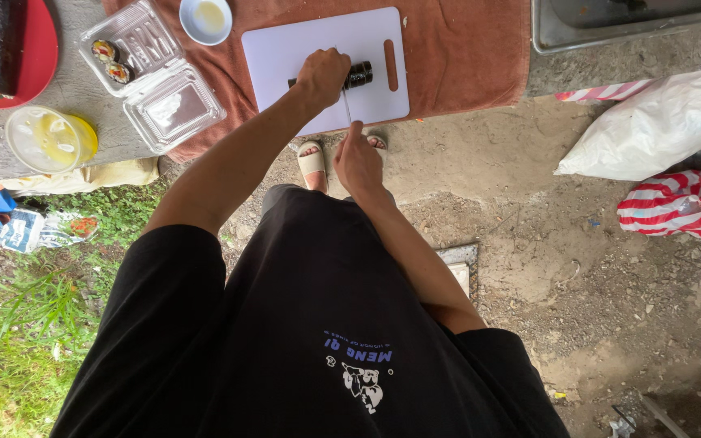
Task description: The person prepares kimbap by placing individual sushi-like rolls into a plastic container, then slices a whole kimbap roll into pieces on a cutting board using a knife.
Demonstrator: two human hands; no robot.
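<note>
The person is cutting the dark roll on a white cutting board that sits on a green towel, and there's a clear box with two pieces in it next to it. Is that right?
Almost. The towel under the white cutting board is reddish brown, not green; the head view shows it. The rest holds: the left hand steadies the dark roll, the right hand works the knife, and the clear box beside it holds two pieces.

Grey work surface with a rust-brown cloth

On the cloth lie a white cutting board and a small white bowl; a clear hinged container, red plate and lidded tub sit alongside.
</note>
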